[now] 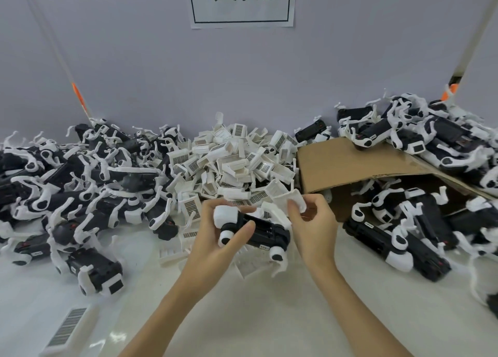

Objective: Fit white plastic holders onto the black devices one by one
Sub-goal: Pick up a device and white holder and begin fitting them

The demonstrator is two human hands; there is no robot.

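Your working room is a bare patch of white table [264,311] under your forearms, open toward you and hemmed in on the three other sides. To the left lies a heap of black devices [80,184] with white fittings; straight ahead, against the grey wall [161,73], sits the pile of white plastic holders [231,162]; to the right a brown cardboard box [347,162] lies tipped on its side, its mouth facing you, with more devices spilling from it and stacked on its upper flap. A few loose holders lie flat on the table directly beneath your hands. A printed sign [241,2] hangs on the wall above the pile, and a white barcoded piece [68,329] lies at the near left edge. Your left hand [215,238] grips one black device [258,230] above the table, just in front of the holder pile, fingers curled behind it and thumb laid across its near face. Its long axis runs roughly left to right, dipping slightly toward the right; the white-capped end sits in your left palm and the far end points toward your right wrist. Your right hand [312,222] pinches a single white holder [289,199] between thumb and fingertips, just above the device's right half; whether holder and device touch cannot be told.
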